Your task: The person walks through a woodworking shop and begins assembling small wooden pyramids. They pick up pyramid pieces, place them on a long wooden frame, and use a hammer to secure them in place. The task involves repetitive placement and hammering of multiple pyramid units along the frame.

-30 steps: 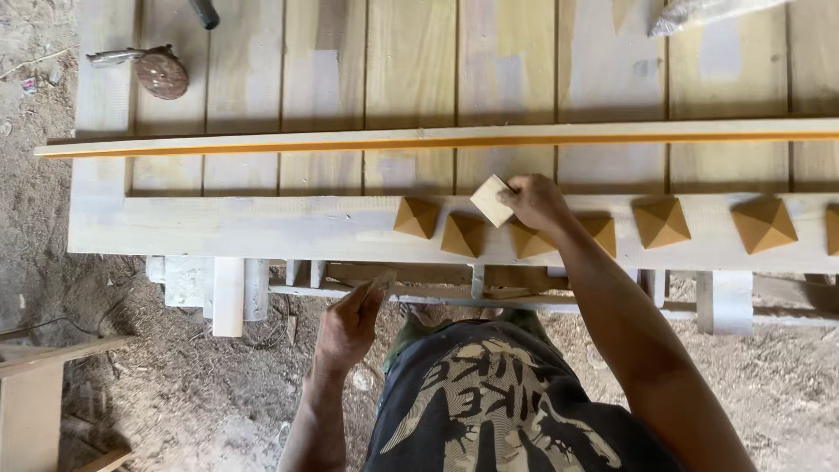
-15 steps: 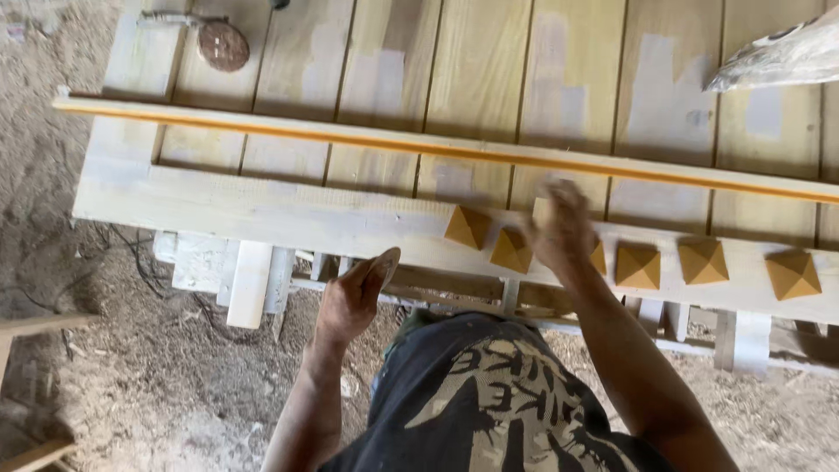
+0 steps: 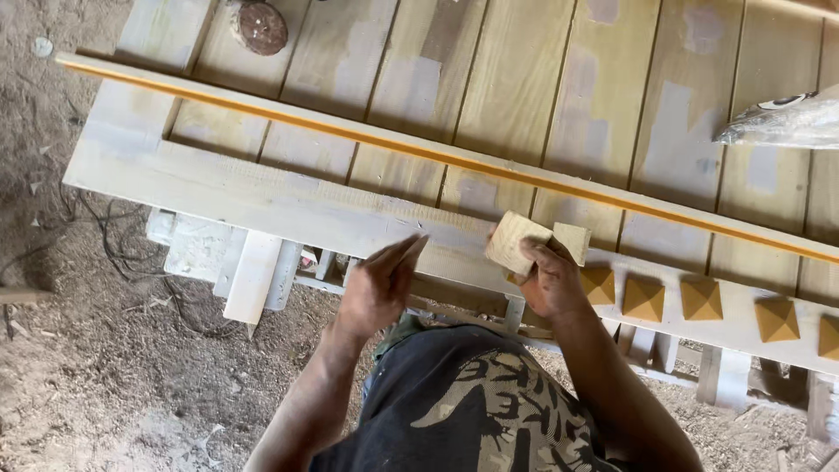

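Lifted off the pale rail (image 3: 288,205) since earlier: two wooden blocks (image 3: 524,242), pinched in the right hand (image 3: 546,280). Left hand (image 3: 377,288) open, empty. Loose pinch could drop one block.

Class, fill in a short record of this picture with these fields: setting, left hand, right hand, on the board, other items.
setting: wooden panel over dirt ground
left hand: open, flat, holding nothing, over the pale board
right hand: shut on wooden blocks
on the board: row of pyramid-shaped wooden blocks
other items: long orange-edged strip; round rusty disc; plastic bag
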